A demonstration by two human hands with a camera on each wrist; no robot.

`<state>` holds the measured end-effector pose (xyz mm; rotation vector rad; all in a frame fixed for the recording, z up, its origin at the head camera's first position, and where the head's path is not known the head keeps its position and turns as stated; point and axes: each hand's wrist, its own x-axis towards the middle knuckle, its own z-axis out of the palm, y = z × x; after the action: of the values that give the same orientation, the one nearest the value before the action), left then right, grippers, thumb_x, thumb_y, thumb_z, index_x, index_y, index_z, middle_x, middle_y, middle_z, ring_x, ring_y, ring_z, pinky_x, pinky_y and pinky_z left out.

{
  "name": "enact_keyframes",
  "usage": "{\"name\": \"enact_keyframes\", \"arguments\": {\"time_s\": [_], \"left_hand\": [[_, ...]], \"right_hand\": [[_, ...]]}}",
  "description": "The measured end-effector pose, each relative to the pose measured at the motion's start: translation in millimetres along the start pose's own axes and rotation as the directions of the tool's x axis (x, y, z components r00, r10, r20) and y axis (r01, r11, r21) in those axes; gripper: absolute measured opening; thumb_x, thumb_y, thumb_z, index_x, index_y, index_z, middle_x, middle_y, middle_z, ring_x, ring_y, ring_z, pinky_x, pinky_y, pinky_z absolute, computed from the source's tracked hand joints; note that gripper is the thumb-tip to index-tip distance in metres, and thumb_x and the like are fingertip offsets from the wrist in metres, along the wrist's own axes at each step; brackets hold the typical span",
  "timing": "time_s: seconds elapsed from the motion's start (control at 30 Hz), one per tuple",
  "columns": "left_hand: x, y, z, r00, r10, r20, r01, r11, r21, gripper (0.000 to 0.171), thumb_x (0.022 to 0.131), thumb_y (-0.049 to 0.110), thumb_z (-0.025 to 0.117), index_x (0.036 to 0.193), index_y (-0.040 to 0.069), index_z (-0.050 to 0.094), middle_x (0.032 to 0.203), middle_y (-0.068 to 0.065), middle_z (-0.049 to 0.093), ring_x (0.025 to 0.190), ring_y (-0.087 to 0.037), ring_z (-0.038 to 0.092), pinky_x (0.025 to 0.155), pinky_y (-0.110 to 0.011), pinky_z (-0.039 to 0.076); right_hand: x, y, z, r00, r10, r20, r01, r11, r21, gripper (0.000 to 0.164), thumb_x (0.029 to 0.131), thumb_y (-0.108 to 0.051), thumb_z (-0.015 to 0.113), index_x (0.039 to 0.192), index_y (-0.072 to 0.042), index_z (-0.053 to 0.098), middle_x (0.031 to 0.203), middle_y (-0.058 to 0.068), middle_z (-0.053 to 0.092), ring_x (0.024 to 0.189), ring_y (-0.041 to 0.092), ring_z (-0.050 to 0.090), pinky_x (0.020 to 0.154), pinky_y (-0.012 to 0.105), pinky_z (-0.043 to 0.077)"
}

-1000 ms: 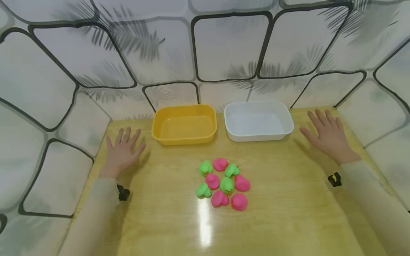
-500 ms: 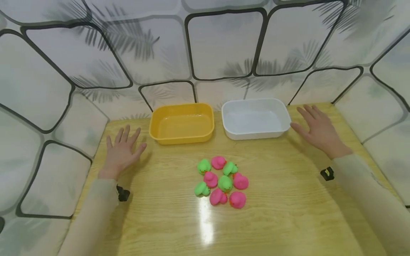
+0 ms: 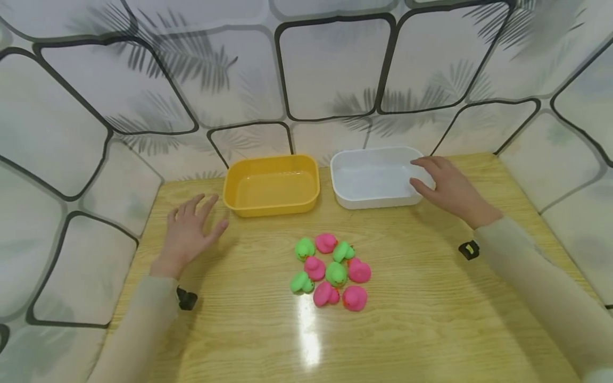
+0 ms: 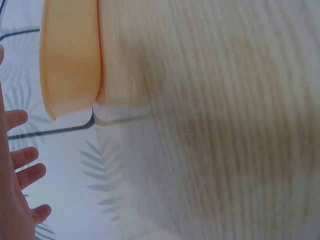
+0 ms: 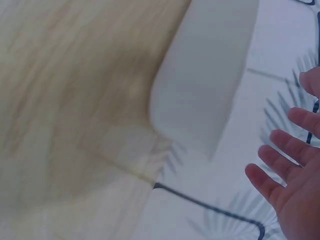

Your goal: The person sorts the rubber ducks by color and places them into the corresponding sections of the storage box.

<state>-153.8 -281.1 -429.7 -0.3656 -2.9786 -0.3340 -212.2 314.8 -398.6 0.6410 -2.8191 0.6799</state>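
Observation:
My left hand (image 3: 188, 236), fingers spread and holding nothing, is over the table left of a yellow plastic tub (image 3: 271, 203). In the left wrist view its fingers (image 4: 31, 175) show at the left edge, below the tub's wall (image 4: 72, 60). On the other side, my right hand (image 3: 450, 190) overlaps the right end of a white plastic tub (image 3: 378, 202), thumb and fingers apart. The right wrist view has those relaxed fingers (image 5: 280, 160) beside the white tub's side (image 5: 200, 80). Nearer the front lies a cluster of small rubber ducks, several pink (image 3: 355, 298) and several green (image 3: 337, 274).
The tubs stand side by side at the back of the wooden table (image 3: 249, 330), close to a patterned fabric wall (image 3: 335, 69). The same fabric rises along the left and right sides. A bright light reflection lies in front of the ducks.
My right hand has moved left from beside the white tub to over its right end. My left hand has shifted slightly right toward the yellow tub. Tubs and ducks stay put.

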Motion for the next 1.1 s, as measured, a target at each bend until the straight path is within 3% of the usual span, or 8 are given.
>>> {"name": "enact_keyframes", "arguments": {"time_s": [0.3,0.7,1.1], "left_hand": [[-6.8,22.0,6.8,0.99,0.112,-0.086,-0.114,0.993,-0.02,0.074,0.102,0.062,0.053,0.159,0.016,0.042,0.149,-0.023,0.048,0.133,-0.048,0.045,0.102,-0.068,0.031],[-9.9,63.3,14.6,0.958,0.26,-0.119,-0.267,0.963,-0.047,0.073,0.1,0.063,0.053,0.155,0.016,0.048,0.14,-0.017,0.058,0.124,-0.04,0.054,0.097,-0.061,0.04],[-8.5,100.0,34.0,0.928,0.362,-0.092,-0.37,0.925,-0.085,0.069,0.098,0.059,0.058,0.152,0.016,0.053,0.137,-0.01,0.062,0.122,-0.036,0.057,0.094,-0.056,0.043]], "right_hand": [[34.1,-33.1,3.8,0.991,-0.134,-0.017,0.134,0.991,-0.001,0.037,0.102,-0.016,0.067,0.134,0.002,0.061,0.132,0.023,0.061,0.124,0.044,0.055,0.106,0.06,0.042],[74.6,-63.9,24.5,0.982,-0.161,0.101,0.16,0.987,0.017,0.027,0.103,-0.016,0.064,0.123,0.003,0.066,0.114,0.021,0.068,0.106,0.037,0.063,0.093,0.055,0.05],[104.3,-87.1,49.7,0.963,-0.173,0.205,0.168,0.985,0.039,0.033,0.104,-0.021,0.062,0.128,0.001,0.065,0.119,0.02,0.069,0.111,0.037,0.063,0.099,0.051,0.049]]}}
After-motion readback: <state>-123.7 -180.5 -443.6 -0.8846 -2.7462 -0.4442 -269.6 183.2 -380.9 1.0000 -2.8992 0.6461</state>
